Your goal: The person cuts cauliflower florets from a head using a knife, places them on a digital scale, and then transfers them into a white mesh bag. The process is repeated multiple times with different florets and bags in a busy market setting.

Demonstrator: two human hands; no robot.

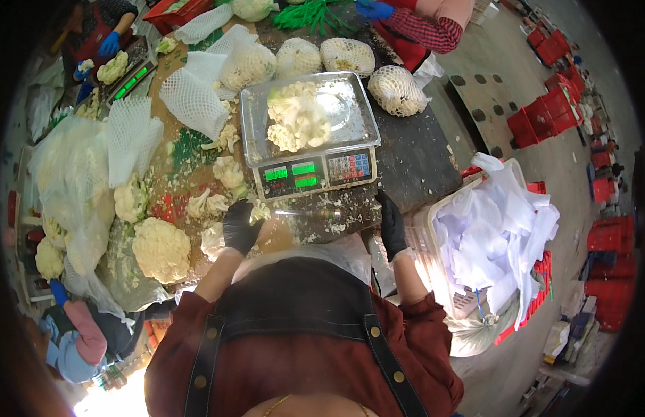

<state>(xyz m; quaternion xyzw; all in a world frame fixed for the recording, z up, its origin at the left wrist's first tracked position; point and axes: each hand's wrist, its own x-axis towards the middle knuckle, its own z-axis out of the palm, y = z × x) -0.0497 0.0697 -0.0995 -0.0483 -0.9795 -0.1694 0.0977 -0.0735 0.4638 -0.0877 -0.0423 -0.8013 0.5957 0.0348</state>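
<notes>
My left hand, in a black glove, is at the table's near edge with a small cauliflower floret between thumb and fingers. Beside the right end of that edge is my right hand, also gloved in black, its fingers stretched out and nothing seen in it. Ahead stands a digital scale with lit green displays. Cauliflower pieces lie on its metal pan. Between my hands and the scale lies what looks like a knife. Loose florets are scattered left of the scale.
Net-wrapped cauliflowers line the scale's far side. White foam net sleeves and a whole cauliflower lie leftward. A white basket of foam sheets stands right. Blue-gloved co-workers' hands show around the table.
</notes>
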